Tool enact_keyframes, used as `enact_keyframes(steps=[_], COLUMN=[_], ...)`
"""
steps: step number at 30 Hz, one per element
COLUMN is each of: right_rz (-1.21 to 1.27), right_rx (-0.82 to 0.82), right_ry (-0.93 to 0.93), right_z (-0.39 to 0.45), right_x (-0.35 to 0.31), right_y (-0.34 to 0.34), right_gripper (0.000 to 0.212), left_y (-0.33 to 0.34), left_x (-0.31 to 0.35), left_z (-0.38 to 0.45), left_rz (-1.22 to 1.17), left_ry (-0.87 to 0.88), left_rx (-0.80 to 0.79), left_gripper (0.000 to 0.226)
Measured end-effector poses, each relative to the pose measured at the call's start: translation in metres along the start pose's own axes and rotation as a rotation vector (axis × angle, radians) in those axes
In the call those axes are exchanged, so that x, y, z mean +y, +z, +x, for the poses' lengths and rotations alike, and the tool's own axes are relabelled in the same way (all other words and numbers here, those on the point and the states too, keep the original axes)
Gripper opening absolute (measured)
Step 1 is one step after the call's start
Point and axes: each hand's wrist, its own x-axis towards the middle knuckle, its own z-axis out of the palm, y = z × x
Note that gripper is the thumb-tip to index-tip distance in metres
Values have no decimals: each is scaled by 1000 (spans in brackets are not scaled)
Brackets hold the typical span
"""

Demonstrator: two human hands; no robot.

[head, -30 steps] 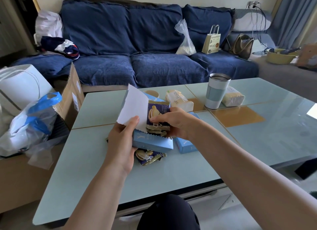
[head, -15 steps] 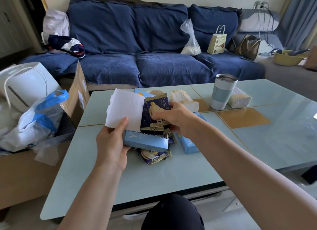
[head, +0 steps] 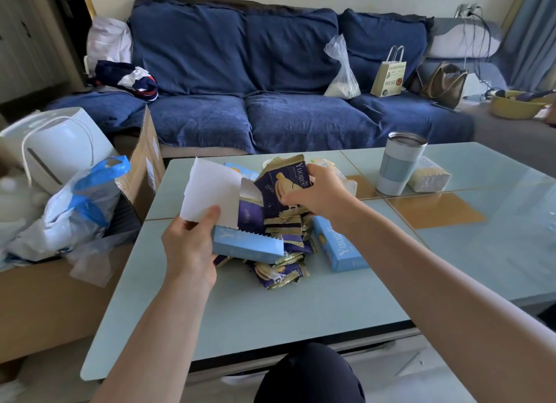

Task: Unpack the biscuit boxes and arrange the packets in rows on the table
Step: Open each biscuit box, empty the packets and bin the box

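Observation:
My left hand grips a light blue biscuit box with its white torn flap folded up, just above the pale green table. My right hand clutches a bunch of dark purple, gold-edged biscuit packets, lifted partly out of the box's open top. A few more packets lie loose on the table under the box. A second blue box lies flat just to the right of it.
A grey lidded tumbler and a pale wrapped pack stand at the table's back right. Left of the table are a cardboard carton, plastic bags and a white appliance. A blue sofa lies beyond.
My right hand has drawn the bunch of packets further up out of the box. The camera view has shifted, so the box and hands sit more to the right in frame.

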Motion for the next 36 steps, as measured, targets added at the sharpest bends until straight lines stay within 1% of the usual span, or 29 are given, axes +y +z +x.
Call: enact_keyframes(steps=[2,5,8,12,15,18,19,21,23,25,27,29,31,32,34,36], right_rz=[-30,37,154,192,333,466,451,321,175,141,203,288,374,378,271,98], right_rx=[9,-55,-47,-5,44,41,39,62,104,128,157,177,178,186,213,238], right_ry=[-6,108,207,254,286,280,255,180,109,83,125,182,223,239,269,288], right_z=[1,2,5,9,10,13,13,15,16,18,21,23,24,24,25,24], right_x=[3,6,11,20,22,18,16,9,1,-4,-5,-2,5,10,20,28], right_y=[3,7,6,7,5,6,8,13,16,15,9,3,-3,-5,-6,-5], right_gripper=[32,23,28,35,32,38,39,37,34,33,29,21,22,25,32,36], left_y=[-2,-9,-15,-22,-27,-30,-30,-29,-28,-30,-34,-40,-45,-46,-48,-48], left_x=[-5,-10,-11,-10,-9,-10,-10,-13,-15,-16,-15,-13,-10,-9,-7,-7], left_z=[0,0,3,9,13,16,16,15,15,15,17,20,22,23,24,23], left_rz=[12,5,-10,-26,-66,-130,-151,-175,-200,-241,-280,-297,-293,-289,-273,-250], left_ry=[-22,-64,-92,-91,-114,-162,-174,-189,-200,-200,-186,-163,-147,-144,-139,-133], left_rx=[-3,7,19,41,48,42,38,31,31,30,36,43,59,69,79,79], left_gripper=[11,11,10,10,11,8,8,10,18,26,30,29,22,21,20,16])
